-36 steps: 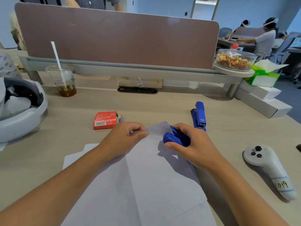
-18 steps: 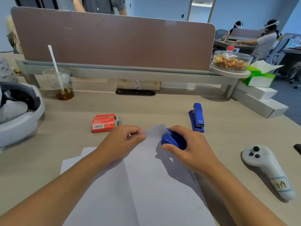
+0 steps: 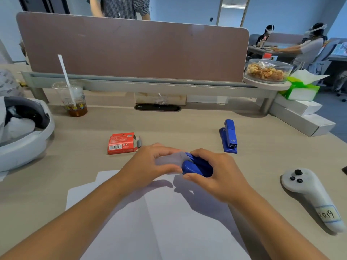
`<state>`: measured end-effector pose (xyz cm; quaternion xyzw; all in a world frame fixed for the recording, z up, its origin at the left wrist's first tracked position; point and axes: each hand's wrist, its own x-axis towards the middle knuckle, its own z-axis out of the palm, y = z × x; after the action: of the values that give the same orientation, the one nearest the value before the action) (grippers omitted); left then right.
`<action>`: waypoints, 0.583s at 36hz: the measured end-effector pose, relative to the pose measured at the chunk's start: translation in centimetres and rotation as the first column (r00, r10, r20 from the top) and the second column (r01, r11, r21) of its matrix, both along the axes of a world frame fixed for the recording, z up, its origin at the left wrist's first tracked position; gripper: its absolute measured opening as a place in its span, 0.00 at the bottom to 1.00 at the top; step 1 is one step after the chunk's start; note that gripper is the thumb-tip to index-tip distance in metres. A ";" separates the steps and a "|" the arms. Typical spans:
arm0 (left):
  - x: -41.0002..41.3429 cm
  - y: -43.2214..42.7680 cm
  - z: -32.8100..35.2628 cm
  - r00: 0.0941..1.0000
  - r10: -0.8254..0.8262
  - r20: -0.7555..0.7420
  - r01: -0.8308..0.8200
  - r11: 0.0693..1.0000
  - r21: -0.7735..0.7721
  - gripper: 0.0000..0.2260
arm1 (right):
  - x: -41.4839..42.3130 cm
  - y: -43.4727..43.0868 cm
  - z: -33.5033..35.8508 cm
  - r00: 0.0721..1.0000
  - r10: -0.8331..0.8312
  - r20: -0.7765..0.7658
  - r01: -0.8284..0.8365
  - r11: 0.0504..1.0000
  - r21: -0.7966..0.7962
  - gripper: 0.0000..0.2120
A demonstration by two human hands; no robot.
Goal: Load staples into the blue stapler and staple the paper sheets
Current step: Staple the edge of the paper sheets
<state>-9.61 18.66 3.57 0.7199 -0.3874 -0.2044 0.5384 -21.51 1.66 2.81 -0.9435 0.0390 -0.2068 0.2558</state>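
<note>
White paper sheets lie on the desk in front of me, their far corner lifted. My left hand pinches that corner. My right hand grips a blue stapler whose mouth sits over the same corner, right beside my left fingers. A second blue stapler stands alone on the desk further back to the right. A red staple box, its flap open, lies behind my left hand.
A white controller lies at the right. A white headset sits at the left edge, a plastic cup with a straw behind it. A brown divider, a snack bowl and white boxes line the back.
My two hands have come closer together, and the stapler has slid left onto the paper corner. The head camera has tilted slightly, shifting the scene.
</note>
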 end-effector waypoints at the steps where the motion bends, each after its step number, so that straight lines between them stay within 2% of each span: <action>1: 0.0 0.0 0.1 1.000 0.003 -0.003 -0.003 1.000 -0.007 0.15 | 0.0 0.0 0.0 1.000 0.005 -0.004 -0.005 1.000 0.004 0.19; 6: 0.7 -0.1 -0.2 0.992 0.035 0.121 -0.039 0.999 0.036 0.14 | 0.1 0.1 -0.1 0.999 0.027 -0.032 -0.027 0.999 -0.027 0.18; 14: 0.7 -0.5 -0.3 0.969 0.052 0.241 -0.063 0.997 0.036 0.15 | 0.0 0.0 0.1 0.999 0.008 0.031 -0.007 0.998 -0.056 0.16; 21: 1.0 -0.5 -0.2 0.963 0.077 0.257 -0.100 0.992 0.078 0.12 | 0.1 -0.3 0.2 0.998 0.053 -0.041 -0.054 0.998 -0.029 0.16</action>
<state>-8.64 18.19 3.33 0.7801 -0.4109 -0.1038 0.4602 -21.37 1.37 3.06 -0.9520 0.0159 -0.1815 0.2460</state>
